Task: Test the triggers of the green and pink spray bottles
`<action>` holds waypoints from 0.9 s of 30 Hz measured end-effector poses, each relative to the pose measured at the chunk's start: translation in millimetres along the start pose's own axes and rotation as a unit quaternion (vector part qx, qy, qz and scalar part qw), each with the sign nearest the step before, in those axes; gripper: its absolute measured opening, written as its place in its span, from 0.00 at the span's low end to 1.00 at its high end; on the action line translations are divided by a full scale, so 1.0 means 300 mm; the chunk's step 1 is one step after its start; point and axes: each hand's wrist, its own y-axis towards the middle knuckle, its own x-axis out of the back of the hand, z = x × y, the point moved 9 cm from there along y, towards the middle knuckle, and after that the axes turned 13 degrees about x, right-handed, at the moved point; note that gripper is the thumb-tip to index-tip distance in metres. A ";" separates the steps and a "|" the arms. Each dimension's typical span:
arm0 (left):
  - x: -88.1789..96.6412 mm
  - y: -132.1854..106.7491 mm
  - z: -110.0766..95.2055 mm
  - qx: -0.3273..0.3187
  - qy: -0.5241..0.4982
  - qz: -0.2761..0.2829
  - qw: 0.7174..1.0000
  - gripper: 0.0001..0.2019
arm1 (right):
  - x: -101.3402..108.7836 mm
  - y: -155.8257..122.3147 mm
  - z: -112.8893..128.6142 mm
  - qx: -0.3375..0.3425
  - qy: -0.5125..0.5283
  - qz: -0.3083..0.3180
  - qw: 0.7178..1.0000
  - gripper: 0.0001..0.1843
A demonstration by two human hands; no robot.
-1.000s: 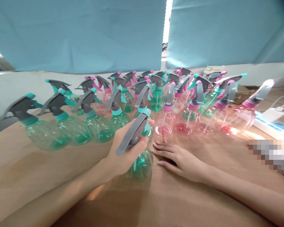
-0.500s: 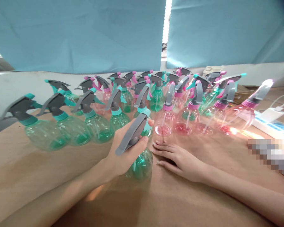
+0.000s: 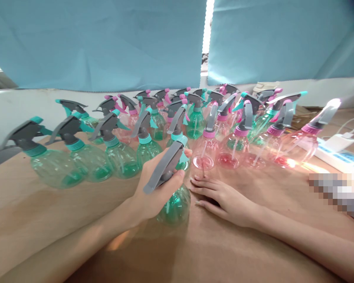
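Observation:
My left hand (image 3: 155, 188) is wrapped round the neck of a green spray bottle (image 3: 175, 206) with a grey and teal trigger head. The bottle is upright at the front of the group, its collar hidden by my fingers. My right hand (image 3: 221, 198) lies on the table with fingers stretched out and holds nothing. Just beyond its fingertips stands a pink spray bottle (image 3: 205, 153). To the left of my left hand, green spray bottles line up, the nearest being a green bottle (image 3: 149, 151) with a teal collar.
Several more green and pink spray bottles crowd the back of the wooden table (image 3: 23, 212). At the right are a white power strip (image 3: 342, 157) with a white plug (image 3: 340, 141) and a blurred patch. Blue curtains (image 3: 106, 43) hang behind, and a cardboard box (image 3: 301, 118) sits at the back right.

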 end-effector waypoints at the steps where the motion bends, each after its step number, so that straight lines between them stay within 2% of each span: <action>1: -0.001 0.001 0.001 -0.002 -0.002 0.005 1.000 0.17 | 0.000 0.000 0.000 -0.001 0.000 0.000 1.000 0.24; 9: 0.001 0.005 0.011 0.015 0.009 0.000 1.000 0.17 | -0.001 0.004 0.003 -0.004 -0.010 0.014 1.000 0.24; 14: 0.002 0.002 -0.003 -0.002 -0.001 -0.004 1.000 0.17 | -0.002 0.003 0.002 -0.005 -0.009 0.015 1.000 0.24; 19: 0.001 0.012 0.000 -0.012 -0.007 0.016 1.000 0.16 | 0.005 0.002 0.003 -0.001 0.001 -0.002 1.000 0.23; 24: 0.001 0.019 0.010 0.018 -0.004 0.052 0.998 0.21 | 0.005 0.002 0.004 0.000 0.000 0.001 1.000 0.23; 27: 0.002 0.018 0.004 0.013 0.023 0.059 0.998 0.20 | 0.008 0.004 0.006 0.003 0.003 -0.005 1.000 0.23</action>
